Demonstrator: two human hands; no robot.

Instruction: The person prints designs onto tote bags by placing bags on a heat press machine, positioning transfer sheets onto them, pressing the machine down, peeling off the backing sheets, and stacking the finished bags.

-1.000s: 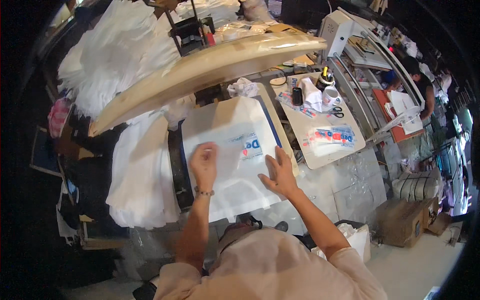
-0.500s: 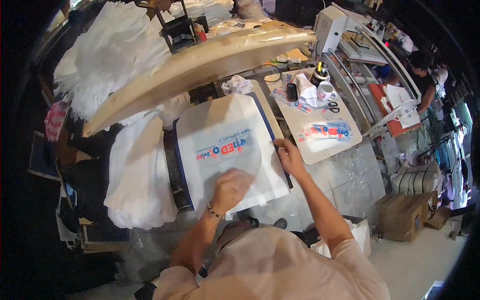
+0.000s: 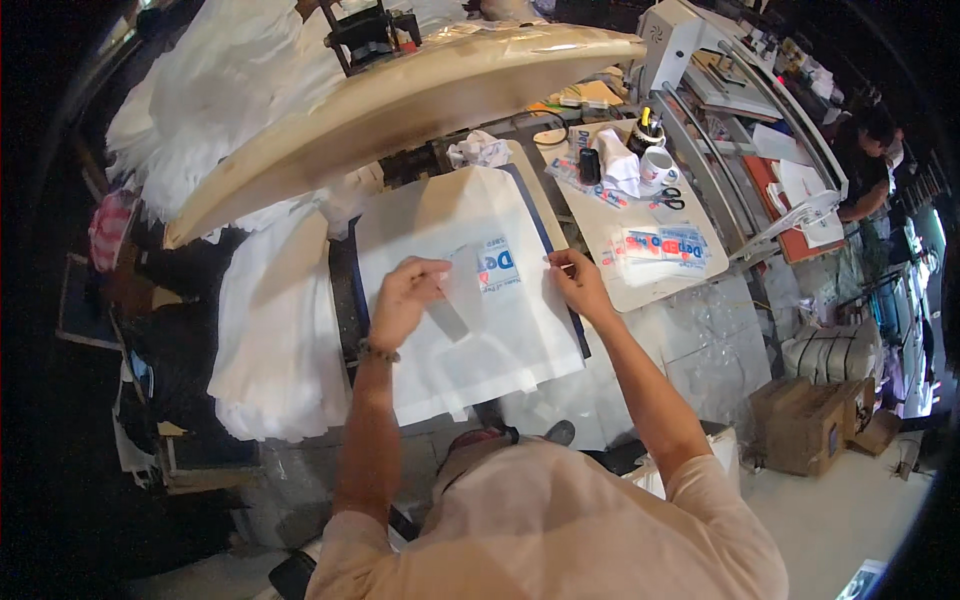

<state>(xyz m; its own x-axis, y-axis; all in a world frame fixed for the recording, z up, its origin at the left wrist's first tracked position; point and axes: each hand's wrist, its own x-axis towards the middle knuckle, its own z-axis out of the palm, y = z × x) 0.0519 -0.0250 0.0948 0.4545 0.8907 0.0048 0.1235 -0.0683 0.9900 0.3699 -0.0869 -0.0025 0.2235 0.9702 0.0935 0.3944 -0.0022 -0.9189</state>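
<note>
A white sheet (image 3: 500, 350) lies on a dark platen (image 3: 535, 205) under a raised padded tan board (image 3: 400, 100). Blue and red print (image 3: 495, 265) shows in the middle of the sheet, part of it covered. My left hand (image 3: 410, 295) hovers over the sheet left of the print, its fingers pinched on something thin that I cannot make out, with a shadow below. My right hand (image 3: 578, 285) has thumb and forefinger on the right edge of the white sheet.
A stack of white sheets (image 3: 270, 340) is at the left. A side board (image 3: 640, 280) holds printed transfers, a mug (image 3: 657, 165), scissors (image 3: 672, 198), a phone and a pen holder. A white machine frame (image 3: 670, 45), cardboard boxes (image 3: 800, 420) and another person (image 3: 860, 150) are at the right.
My left hand has moved up and left from the sheet's lower middle, and the print visible half a second ago is partly covered again. My right hand has risen slightly along the right edge.
</note>
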